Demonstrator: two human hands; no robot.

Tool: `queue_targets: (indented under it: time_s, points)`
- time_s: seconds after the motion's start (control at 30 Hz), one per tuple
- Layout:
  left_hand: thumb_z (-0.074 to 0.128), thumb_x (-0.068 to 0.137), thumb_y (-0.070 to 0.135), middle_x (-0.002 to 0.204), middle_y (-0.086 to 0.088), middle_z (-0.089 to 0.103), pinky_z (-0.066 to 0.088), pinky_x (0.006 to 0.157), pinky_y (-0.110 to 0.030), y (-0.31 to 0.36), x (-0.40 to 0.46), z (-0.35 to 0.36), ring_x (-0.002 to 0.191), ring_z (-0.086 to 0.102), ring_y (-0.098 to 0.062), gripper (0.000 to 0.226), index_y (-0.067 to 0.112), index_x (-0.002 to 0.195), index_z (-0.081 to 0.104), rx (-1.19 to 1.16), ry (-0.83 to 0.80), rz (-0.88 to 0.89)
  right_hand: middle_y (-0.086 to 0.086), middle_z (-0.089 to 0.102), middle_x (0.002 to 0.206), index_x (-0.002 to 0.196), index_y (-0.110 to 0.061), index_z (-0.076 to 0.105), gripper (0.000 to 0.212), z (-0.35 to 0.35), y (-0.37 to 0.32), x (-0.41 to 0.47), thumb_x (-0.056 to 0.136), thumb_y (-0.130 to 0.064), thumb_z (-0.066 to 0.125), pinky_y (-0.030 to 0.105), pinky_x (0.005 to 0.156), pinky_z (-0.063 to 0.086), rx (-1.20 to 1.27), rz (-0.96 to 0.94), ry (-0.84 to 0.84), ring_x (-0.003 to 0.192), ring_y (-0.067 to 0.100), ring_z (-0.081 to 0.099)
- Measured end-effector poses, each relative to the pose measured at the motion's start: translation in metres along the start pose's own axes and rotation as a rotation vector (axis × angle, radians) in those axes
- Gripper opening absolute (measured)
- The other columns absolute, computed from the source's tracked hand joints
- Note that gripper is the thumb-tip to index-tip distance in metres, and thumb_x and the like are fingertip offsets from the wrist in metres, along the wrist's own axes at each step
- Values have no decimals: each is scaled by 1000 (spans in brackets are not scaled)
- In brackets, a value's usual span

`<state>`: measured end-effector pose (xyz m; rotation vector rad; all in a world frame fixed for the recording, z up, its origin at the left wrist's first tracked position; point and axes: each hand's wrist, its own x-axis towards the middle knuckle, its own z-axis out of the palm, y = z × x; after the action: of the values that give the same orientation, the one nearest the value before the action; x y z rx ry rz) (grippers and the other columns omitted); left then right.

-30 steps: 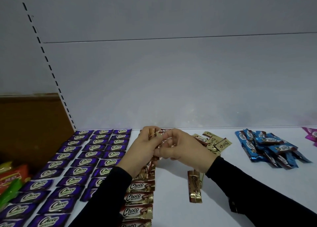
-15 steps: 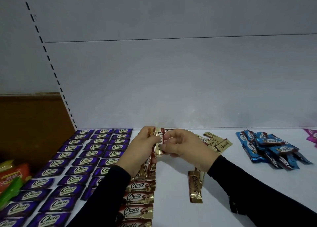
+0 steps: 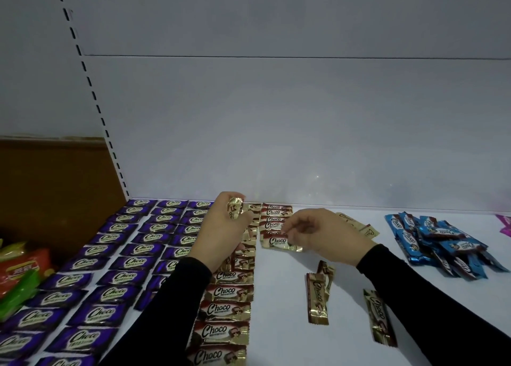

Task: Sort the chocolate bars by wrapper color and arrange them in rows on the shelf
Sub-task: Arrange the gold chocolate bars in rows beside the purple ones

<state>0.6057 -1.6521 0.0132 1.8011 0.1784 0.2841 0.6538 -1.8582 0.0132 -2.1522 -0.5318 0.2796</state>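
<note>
- Since the earlier frame: hands parted; right hand (image 3: 318, 234) now sets one gold bar (image 3: 279, 242) at the near end of the second gold row (image 3: 275, 219), fingertips pinching its edge.
- Left hand (image 3: 221, 227): fingers curled round spare gold bars (image 3: 235, 209), raised.
- Done: purple rows (image 3: 116, 257); first gold row (image 3: 224, 310).
- Left: loose gold bars (image 3: 316, 299) on shelf (image 3: 276, 324); blue heap (image 3: 442, 244) unsorted.

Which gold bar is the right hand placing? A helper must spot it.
Start at the blue pile on the shelf's right, then go left to the right hand. Its fingers pinch a gold bar, the nearest one in the short second gold row.
</note>
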Motion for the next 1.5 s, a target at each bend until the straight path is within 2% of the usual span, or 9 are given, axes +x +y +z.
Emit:
queue_targets:
  time_s: [0.27,0.53,0.87,0.97,1.07,1.2,1.3,1.43,1.5]
  points:
    - [63,97,17,100,-12,66,45,42,-18,1,1,-1,44,53,-5,25,28,118,55,28,14,1,-15,66,90,99,-25,72,12,10,2,0,88,-23,70,5,70,43,-313,-119,95,86,-1,60]
    - [62,97,17,97,-15,68,48,42,-21,2,0,-1,45,54,-8,24,28,118,55,49,20,4,-16,63,102,107,-29,72,18,12,5,2,90,-30,68,1,71,36,-422,-194,107,88,-5,52]
    - [61,98,18,99,-14,69,47,44,-19,2,0,1,53,58,-9,24,28,119,56,8,-5,-39,-11,65,107,110,-27,72,24,13,1,0,89,-37,67,13,79,42,-473,-178,102,96,4,57]
    - [61,98,16,101,-12,67,48,45,-19,2,0,1,62,60,-12,25,28,119,56,-7,-18,-35,-13,65,108,111,-28,73,23,13,1,0,90,-37,67,4,74,37,-471,-174,99,97,2,57]
    - [61,98,16,90,-8,67,48,44,-20,4,-2,1,49,56,-5,25,27,119,56,-17,-41,-39,-14,65,108,111,-29,72,23,12,2,0,89,-37,67,2,72,35,-458,-172,98,97,1,55]
    - [65,96,20,106,-1,65,57,56,-31,3,-2,-1,55,61,-10,34,32,126,54,36,-84,-13,-15,65,101,108,-29,72,24,11,0,1,88,-41,69,5,73,39,-352,-184,153,92,-3,56]
    - [71,92,22,107,5,67,60,64,-36,1,-3,0,63,67,-18,42,36,128,53,34,-187,8,-11,72,92,101,-26,73,18,11,-8,1,86,-36,72,13,77,50,-13,-157,246,86,-3,65]
    - [72,89,4,94,-9,70,48,46,-24,7,-9,5,58,59,-15,39,18,122,57,-71,-350,12,0,75,93,104,-18,72,16,13,-21,-4,91,-27,66,13,69,50,320,-133,180,84,7,71]
    - [74,86,1,88,-9,70,46,43,-22,9,-11,6,58,60,-18,42,16,122,56,-105,-394,-6,6,75,94,104,-17,72,15,15,-22,-7,92,-23,66,22,72,54,397,-111,138,84,14,71]
